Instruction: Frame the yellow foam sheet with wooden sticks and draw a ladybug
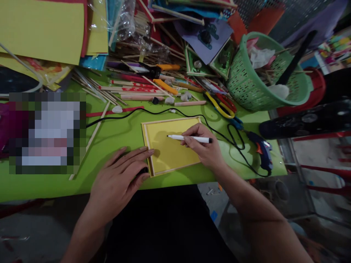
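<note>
My right hand (201,144) pinches a white marker (199,139) with a black end. Its bare dark tip points left, over a yellow sheet (175,149) edged with thin pale sticks. The sheet lies on the green table. My left hand (120,175) rests at the left edge of the sheet, fingertips on the stick border. Between its thumb and forefinger sits a small black piece (143,170) that looks like the marker's cap, mostly covered by the fingers.
A black cord (131,114) runs behind the sheet; a blue glue gun (261,151) lies to the right. Yellow-handled scissors (219,106), loose sticks (109,89) and a green basket (244,86) stand farther back. A blurred-out patch (49,131) covers the left. The table's front edge is near.
</note>
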### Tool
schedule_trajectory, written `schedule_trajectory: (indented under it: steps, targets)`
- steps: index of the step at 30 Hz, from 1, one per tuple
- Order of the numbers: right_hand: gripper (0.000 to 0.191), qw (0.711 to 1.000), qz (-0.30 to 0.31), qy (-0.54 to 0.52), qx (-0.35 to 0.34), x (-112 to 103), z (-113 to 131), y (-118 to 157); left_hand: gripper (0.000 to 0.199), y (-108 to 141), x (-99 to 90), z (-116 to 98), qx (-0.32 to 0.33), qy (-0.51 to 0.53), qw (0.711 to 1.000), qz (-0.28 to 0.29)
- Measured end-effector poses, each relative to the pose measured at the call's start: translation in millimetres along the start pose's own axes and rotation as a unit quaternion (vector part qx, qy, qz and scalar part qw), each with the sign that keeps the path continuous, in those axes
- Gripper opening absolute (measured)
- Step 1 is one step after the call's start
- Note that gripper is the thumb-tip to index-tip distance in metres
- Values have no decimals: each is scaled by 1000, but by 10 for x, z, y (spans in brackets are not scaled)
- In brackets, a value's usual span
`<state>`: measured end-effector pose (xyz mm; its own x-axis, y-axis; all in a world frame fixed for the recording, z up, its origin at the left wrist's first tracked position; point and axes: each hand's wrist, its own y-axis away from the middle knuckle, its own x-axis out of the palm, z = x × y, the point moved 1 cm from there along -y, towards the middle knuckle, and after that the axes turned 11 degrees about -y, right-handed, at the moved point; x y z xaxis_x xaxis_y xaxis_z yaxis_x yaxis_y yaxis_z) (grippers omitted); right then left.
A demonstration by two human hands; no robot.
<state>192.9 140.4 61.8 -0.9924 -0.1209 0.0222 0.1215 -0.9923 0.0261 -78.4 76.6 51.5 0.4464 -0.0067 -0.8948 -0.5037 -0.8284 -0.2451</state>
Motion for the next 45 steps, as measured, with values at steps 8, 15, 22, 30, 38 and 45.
schedule_trajectory:
  steps: [8, 15, 22, 30, 38, 45]
  targets:
    - [26, 1000, 10, 5, 2, 2, -6, 0, 16, 5, -1, 1, 3, -1, 1000, 2]
    - [28, 999, 16, 19, 23, -5, -3, 20, 12, 6, 1, 0, 11, -12, 1000, -7]
    - [22, 999, 36, -3, 23, -1, 6, 43, 14, 15, 2, 0, 8, -15, 1000, 0]
    - [16, 998, 58, 5, 23, -17, 25, 77, 14, 3, -8, -13, 9, -12, 1000, 2]
    - [15, 996, 75, 21, 46, -34, 19, 116, 16, 9, 6, -9, -4, 2, 1000, -2]
    - [22, 1000, 15, -10, 23, -79, -18, 86, 15, 8, -2, -11, 1, 0, 1000, -3]
